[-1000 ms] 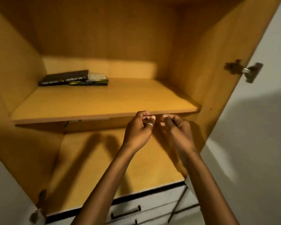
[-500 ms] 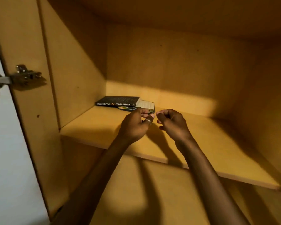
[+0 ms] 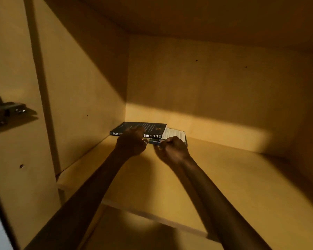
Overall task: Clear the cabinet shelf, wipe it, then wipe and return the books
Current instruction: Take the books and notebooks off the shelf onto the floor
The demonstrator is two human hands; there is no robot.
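A small stack of books point(image 3: 148, 131) lies flat at the middle of the frame, in the back left corner of a wooden shelf point(image 3: 233, 177). The top book has a glossy dark cover and a dark spine with pale lettering facing forward; under it sit thinner volumes, and a white printed sheet or cover point(image 3: 176, 135) sticks out to the right.

The left hand point(image 3: 131, 143), a ring on one finger, reaches over the near edge of the top book with fingers bent onto its cover; whether they truly grip it cannot be told in the dim, blurred light. The right hand point(image 3: 172, 147) is curled at the right front corner of the stack, its fingers seemingly pinching the lower books' edge, though the contact is hidden.

The cabinet is smooth, matte, yellowish board, with flat panels meeting at square corners. A band of light crosses the back wall point(image 3: 215, 83). At the left edge of the frame a shiny metal hinge point(image 3: 5, 110) is fixed to the side panel point(image 3: 13, 60).
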